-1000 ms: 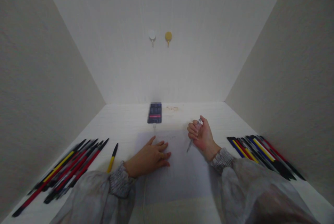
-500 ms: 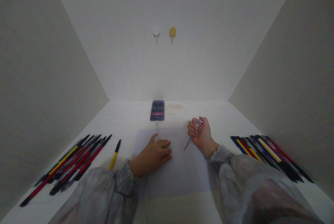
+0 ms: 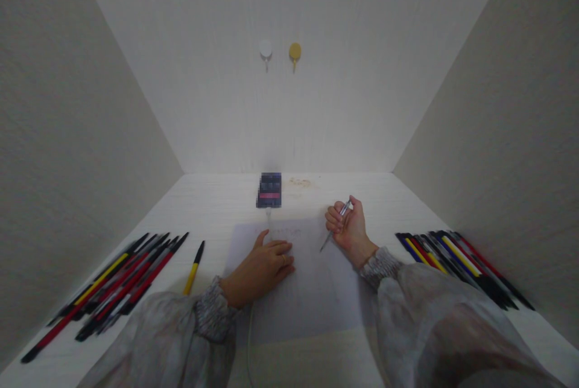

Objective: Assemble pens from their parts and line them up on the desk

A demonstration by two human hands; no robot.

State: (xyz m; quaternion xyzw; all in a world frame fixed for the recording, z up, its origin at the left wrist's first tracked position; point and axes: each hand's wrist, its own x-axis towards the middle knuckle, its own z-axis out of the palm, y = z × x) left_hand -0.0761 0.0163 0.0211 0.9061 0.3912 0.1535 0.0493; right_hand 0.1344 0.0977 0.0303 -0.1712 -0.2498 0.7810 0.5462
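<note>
A white sheet of paper (image 3: 312, 291) lies on the pale desk in front of me. My left hand (image 3: 262, 268) rests flat on its left part, fingers stretched out. My right hand (image 3: 347, 228) is closed around a clear pen (image 3: 335, 225), whose tip points down at the paper's upper right area. Faint marks show near the paper's top edge.
Several red, black and yellow pens (image 3: 113, 282) lie in a row at the left, one yellow-and-black pen (image 3: 193, 267) apart from them. Another row of pens (image 3: 456, 261) lies at the right. A small dark device (image 3: 269, 190) stands by the back wall. Walls enclose three sides.
My right hand has shifted slightly up the paper with the pen. The left hand stays flat on the sheet. The view wobbles a little.
</note>
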